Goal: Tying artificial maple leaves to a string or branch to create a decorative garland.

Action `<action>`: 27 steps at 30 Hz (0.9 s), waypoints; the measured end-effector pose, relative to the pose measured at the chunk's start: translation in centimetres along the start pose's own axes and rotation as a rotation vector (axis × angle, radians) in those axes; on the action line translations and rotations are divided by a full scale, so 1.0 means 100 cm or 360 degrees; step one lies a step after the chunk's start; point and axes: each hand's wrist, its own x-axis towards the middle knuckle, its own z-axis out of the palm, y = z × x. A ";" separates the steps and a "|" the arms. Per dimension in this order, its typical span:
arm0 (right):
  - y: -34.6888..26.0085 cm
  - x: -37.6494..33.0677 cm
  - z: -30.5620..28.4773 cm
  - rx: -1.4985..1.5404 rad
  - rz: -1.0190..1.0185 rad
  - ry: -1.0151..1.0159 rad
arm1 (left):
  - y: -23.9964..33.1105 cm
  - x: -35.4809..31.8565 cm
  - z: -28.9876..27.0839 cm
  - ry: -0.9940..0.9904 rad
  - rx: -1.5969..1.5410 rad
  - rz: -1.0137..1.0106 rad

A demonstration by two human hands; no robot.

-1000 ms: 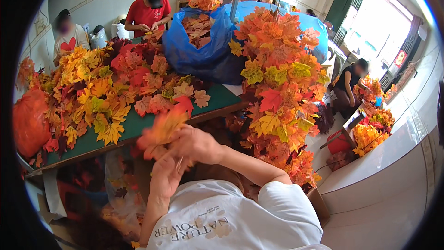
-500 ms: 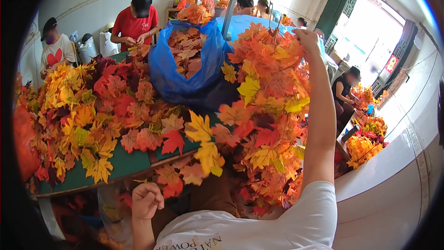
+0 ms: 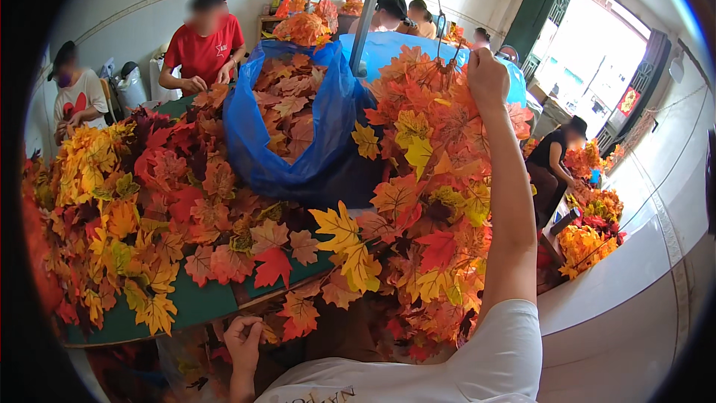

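Head: left hand (image 3: 244, 337) curled by one bench (image 3: 200, 304), right hand (image 3: 488, 80) curled atop one bunch (image 3: 438, 231); grips unclear. One bag (image 3: 270, 172) stands beyond both.

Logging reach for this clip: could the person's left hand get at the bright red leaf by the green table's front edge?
Probably yes: the left hand is just below the red leaf in the picture, and only the green table's front edge seems to lie between them.

leaf bunch (image 3: 436, 250) orange, red, yellow; bag (image 3: 274, 173) blue; tabletop (image 3: 201, 303) green
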 end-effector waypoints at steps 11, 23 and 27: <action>0.025 -0.006 0.034 0.0188 -0.0365 -0.0521 | -0.032 0.008 0.010 -0.0147 0.1163 0.0394; -0.042 -0.178 -0.180 0.1255 -0.0620 0.0009 | -0.195 -0.013 0.013 -0.1259 0.1804 0.0700; -0.100 -0.317 -0.218 0.1280 -0.1237 -0.2855 | -0.130 -0.010 0.009 -0.1149 0.1188 0.0009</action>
